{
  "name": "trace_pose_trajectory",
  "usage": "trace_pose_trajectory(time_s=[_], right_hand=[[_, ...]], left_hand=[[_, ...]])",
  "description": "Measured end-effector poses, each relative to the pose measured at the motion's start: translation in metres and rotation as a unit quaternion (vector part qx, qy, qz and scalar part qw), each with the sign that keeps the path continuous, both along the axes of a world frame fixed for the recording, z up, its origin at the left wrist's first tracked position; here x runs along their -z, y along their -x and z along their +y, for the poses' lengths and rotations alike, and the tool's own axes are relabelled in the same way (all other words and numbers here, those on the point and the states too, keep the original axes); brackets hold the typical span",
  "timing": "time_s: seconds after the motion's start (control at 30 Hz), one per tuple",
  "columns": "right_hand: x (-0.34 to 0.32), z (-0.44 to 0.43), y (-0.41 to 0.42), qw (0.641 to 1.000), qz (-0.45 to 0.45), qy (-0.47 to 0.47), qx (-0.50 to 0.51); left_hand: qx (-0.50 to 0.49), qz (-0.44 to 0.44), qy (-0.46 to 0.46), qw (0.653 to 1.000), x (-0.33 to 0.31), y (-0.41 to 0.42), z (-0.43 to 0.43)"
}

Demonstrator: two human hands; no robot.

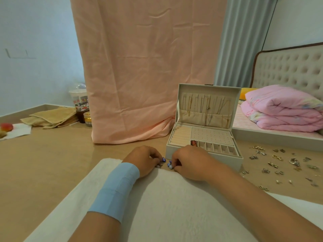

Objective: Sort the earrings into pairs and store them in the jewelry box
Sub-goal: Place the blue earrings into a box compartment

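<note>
Pairing step underway: the left hand (pixel 143 159) and right hand (pixel 188 162) meet at the far edge of the white cushion (pixel 166 198), fingers curled and pinching small blue earrings (pixel 166 162), one side each, it seems. The open jewelry box (pixel 230 162) sits just beyond the right hand. The next move probably calls for a short lift over its front wall into a small compartment. Loose earrings (pixel 279 163) litter the floor to the right, so the open room lies on the left.
</note>
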State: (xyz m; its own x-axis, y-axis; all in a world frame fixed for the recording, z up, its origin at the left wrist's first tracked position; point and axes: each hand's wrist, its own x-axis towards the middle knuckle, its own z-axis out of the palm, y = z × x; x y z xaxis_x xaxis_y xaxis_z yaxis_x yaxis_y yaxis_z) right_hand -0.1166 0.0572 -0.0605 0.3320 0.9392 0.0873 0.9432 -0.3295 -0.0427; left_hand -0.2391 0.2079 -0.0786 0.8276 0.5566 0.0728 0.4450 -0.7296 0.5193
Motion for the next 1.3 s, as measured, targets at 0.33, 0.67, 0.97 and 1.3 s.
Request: trace_pose_trajectory(time_s=[0.33,0.67,0.97,1.3], right_hand=[[0.011,0.006,-0.006,0.998,-0.047,0.040,0.018],[-0.032,-0.012,-0.017,0.978,0.174,-0.119,0.006],[-0.064,-0.038,-0.062,0.862,0.423,-0.273,0.061],[-0.051,-0.049,-0.094,0.842,0.445,-0.293,0.081]], left_hand=[[-0.020,0.030,-0.038,0.999,0.004,-0.011,0.002],[-0.019,-0.048,-0.001,0.999,-0.006,-0.006,-0.016],[0.004,-0.306,0.214,0.928,-0.040,-0.030,-0.039],[-0.017,-0.132,-0.011,0.991,-0.038,-0.108,-0.041]])
